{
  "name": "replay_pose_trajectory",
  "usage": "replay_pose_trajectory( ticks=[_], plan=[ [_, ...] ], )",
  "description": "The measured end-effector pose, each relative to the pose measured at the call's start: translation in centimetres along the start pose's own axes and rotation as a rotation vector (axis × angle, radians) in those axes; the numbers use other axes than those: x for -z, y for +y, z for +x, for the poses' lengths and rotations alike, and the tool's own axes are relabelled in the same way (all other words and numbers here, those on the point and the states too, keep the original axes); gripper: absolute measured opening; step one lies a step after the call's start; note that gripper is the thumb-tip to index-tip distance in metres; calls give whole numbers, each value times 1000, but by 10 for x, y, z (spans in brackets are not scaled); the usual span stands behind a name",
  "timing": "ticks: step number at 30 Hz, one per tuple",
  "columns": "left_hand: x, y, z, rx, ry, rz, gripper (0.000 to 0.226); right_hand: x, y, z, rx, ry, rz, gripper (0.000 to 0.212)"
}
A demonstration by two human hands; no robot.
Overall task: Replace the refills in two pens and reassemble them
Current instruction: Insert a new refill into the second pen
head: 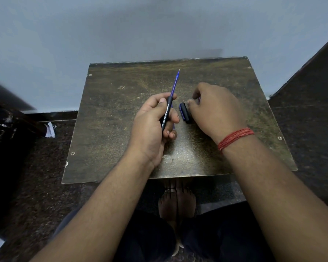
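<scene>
Left hand (151,118): I see it gripping the black pen barrel (166,116), fingers curled round it.
Refill (175,83): blue, sticking out of the barrel's far end, tip toward the wall.
Right hand (214,106): fingers curled down on the table (106,120); something purple shows under them, can't tell if it's pinched.
Pen cap (185,112): dark, lying just beside the right thumb.
Wrist: red thread band (235,138).

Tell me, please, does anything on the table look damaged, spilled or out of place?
Nothing is spilled or broken. The only oddity belongs to the task: the blue refill sticks far out of the black pen barrel held by the left hand. The table surface looks worn and scratched.
</scene>
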State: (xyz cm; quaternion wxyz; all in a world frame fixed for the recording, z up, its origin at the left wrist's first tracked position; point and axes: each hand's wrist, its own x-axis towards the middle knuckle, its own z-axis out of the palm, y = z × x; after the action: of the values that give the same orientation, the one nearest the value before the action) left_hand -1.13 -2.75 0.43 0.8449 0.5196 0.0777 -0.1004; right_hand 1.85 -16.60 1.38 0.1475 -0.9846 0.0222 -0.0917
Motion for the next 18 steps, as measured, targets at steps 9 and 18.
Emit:
replay_pose_trajectory(
  ticks=[9, 18],
  plan=[
    [0, -1, -1, 15, -6, 39, 23, 12, -9, -3, -110, 36, 704, 21],
    [-5, 0, -4, 34, -41, 97, 21, 9, -10, -7, -179, -250, 1121, 18]
  ],
)
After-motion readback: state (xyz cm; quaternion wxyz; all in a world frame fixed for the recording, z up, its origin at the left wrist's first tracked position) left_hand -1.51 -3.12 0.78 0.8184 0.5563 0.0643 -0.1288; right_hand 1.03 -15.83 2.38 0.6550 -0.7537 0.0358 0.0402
